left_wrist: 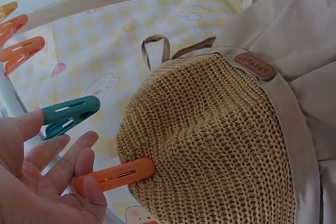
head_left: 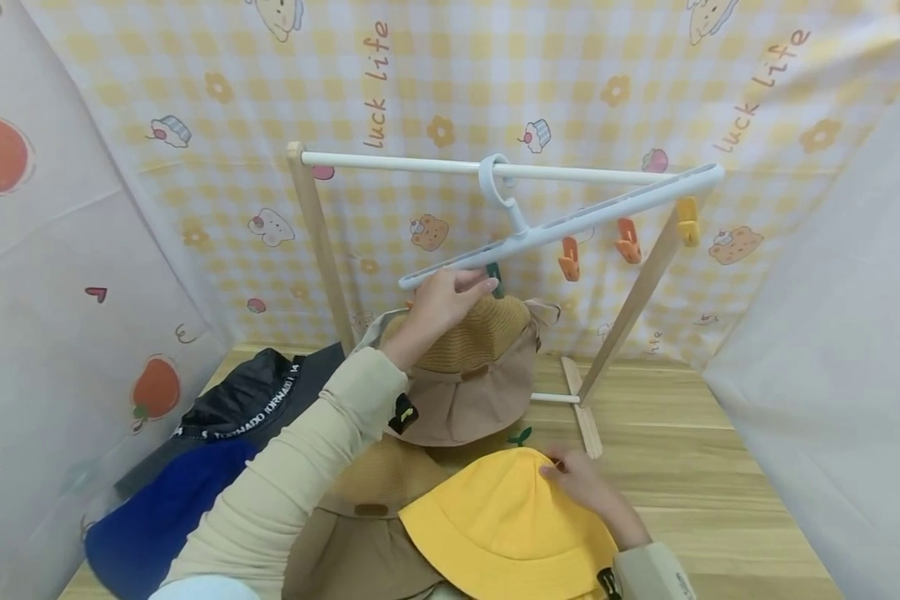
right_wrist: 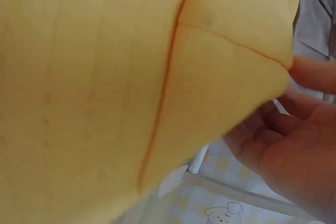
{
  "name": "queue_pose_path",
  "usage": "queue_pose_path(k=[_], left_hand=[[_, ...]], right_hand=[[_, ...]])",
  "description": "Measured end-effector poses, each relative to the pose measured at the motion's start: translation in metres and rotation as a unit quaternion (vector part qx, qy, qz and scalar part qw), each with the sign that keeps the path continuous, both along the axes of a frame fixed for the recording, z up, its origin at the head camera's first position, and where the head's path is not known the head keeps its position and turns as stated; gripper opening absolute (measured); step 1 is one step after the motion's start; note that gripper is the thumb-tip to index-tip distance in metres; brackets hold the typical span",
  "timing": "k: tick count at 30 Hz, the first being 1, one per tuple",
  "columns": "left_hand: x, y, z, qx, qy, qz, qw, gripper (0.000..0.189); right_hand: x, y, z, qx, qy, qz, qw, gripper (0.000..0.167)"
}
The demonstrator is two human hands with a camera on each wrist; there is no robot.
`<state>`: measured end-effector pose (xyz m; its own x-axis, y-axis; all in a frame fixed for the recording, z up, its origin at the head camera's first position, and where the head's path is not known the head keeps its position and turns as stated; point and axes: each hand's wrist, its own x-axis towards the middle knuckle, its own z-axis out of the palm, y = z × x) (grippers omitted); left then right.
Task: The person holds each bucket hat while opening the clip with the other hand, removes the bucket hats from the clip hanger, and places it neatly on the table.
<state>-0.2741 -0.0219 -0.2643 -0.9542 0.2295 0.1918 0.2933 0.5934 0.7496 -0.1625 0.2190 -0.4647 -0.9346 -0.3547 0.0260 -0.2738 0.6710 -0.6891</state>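
Note:
My left hand (head_left: 447, 304) is at the low end of a tilted pale-blue hanger (head_left: 600, 218), its thumb at a green clip (left_wrist: 71, 115). Its other fingers curl beside an orange clip (left_wrist: 118, 175), whose tip bites the crown of a hat with a woven straw top (left_wrist: 205, 135) and beige brim. This hat hangs below the hanger, partly behind my left arm. Lower right, my right hand (head_left: 581, 479) pinches the crown of a yellow bucket hat (head_left: 506, 525) with a green sprout on top; most of those fingers are hidden behind the cloth in the right wrist view.
The hanger hooks over the white rod (head_left: 397, 162) of a wooden-legged rack (head_left: 633, 308). Two orange clips and a yellow clip (head_left: 687, 221) dangle at its raised end. A second straw-topped hat (head_left: 360, 533), a blue hat (head_left: 168, 508) and a black hat (head_left: 243, 396) lie on the wood-grain table (head_left: 690, 467).

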Motion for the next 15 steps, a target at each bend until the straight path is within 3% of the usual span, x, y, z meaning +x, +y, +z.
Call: queue_pose_path(k=[3,7,11,15], left_hand=[[0.001,0.000,0.000,-0.004,0.000,0.002,1.0000,0.045],[0.004,0.000,0.001,-0.003,0.005,-0.004,1.0000,0.045],[0.006,-0.002,0.000,0.005,0.021,-0.008,0.9997,0.041],[0.009,-0.005,-0.004,0.037,0.042,-0.031,0.9979,0.034]], right_hand=[[-0.001,-0.002,0.001,0.013,-0.035,0.013,0.9992,0.029],[-0.004,-0.008,0.017,0.002,-0.045,-0.021,0.9988,0.042],[-0.018,-0.021,0.051,-0.019,0.027,-0.044,0.9985,0.038],[-0.036,-0.041,0.095,-0.039,0.133,-0.029,0.9899,0.039]])
